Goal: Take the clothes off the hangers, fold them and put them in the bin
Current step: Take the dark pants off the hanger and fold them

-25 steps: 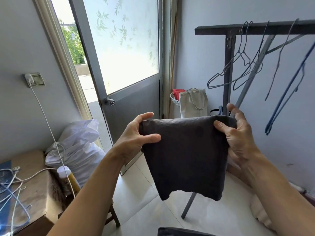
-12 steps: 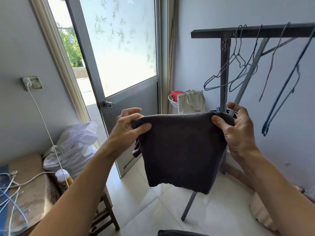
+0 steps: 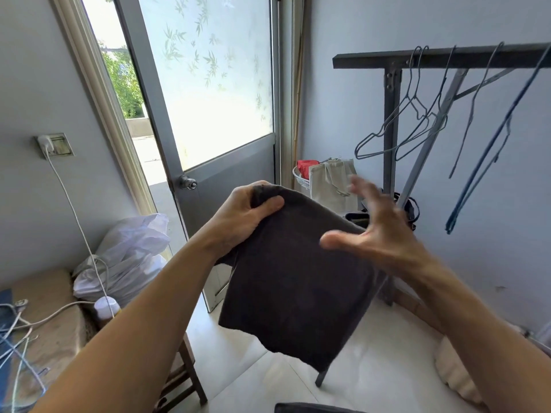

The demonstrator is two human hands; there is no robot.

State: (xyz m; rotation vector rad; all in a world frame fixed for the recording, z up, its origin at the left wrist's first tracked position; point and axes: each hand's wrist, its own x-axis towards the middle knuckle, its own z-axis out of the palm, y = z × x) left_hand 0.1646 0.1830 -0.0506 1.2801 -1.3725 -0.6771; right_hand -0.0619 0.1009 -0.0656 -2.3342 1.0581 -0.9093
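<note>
Pale floor tiles [image 3: 238, 362] run from the bottom of the view to a blue-grey wall. At the bottom edge a dark strip [image 3: 313, 408] shows, too little of it to tell what it is. Both bare forearms reach forward over the floor. The left hand [image 3: 247, 213] grips the top left corner of a dark grey folded cloth garment [image 3: 298, 281], thumb curled over the front and fingers behind. The garment hangs free in the air from that corner, sloping down to the right, its lower edge well above the tiles. The right hand [image 3: 372, 234] is released, fingers spread and blurred, in front of the garment's upper right part; whether it touches the cloth I cannot tell. At the left edge a worn wooden stool [image 3: 59, 332] carries tangled white cables, with a white-capped yellow bottle [image 3: 105, 307] at its far corner and white plastic bags [image 3: 128, 251] behind it. Beyond the hands a grey door with frosted leaf-patterned glass [image 3: 214, 84] stands ajar. In the far corner a beige canvas tote bag [image 3: 331, 183] leans by a white wire basket [image 3: 298, 177]. At the right, a dark metal clothes rack [image 3: 372, 59] bears bare grey wire hangers [image 3: 412, 84] and a blue hanger [image 3: 507, 123] on its top rail.
</note>
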